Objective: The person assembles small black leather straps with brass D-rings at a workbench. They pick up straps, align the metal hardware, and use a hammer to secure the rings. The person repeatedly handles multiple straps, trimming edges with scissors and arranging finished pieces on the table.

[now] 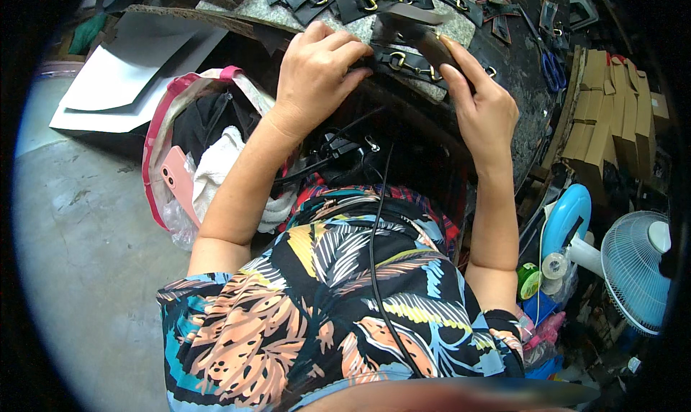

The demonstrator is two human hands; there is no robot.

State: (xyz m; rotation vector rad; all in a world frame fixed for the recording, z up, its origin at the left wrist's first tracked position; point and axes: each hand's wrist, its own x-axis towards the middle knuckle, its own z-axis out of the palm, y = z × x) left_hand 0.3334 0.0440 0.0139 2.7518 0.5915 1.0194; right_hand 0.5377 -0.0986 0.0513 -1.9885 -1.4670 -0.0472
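Above the near edge of a pale stone slab (pixel 275 25), my right hand (pixel 484 99) is closed around the handle of a hammer (pixel 434 51). The hammer's dark head is smeared by motion. Below it, a black strap with gold-coloured metal fittings (pixel 414 70) lies along the slab's edge. My left hand (pixel 320 66) is at that strap's left end, thumb and fingers pinched on it; the fingertips are partly hidden. Several similar black straps (pixel 345 3) with gold-coloured fittings lie piled on the far part of the slab.
Blue-handled scissors (pixel 553 74) lie on the dark bench to the right. Cardboard boxes (pixel 597 117) and a blue fan (pixel 637 268) stand further right. At left are white sheets (pixel 119 74) and a pink-rimmed bag (pixel 152 164) holding a pink phone (pixel 178 180) and white cloth (pixel 218 166).
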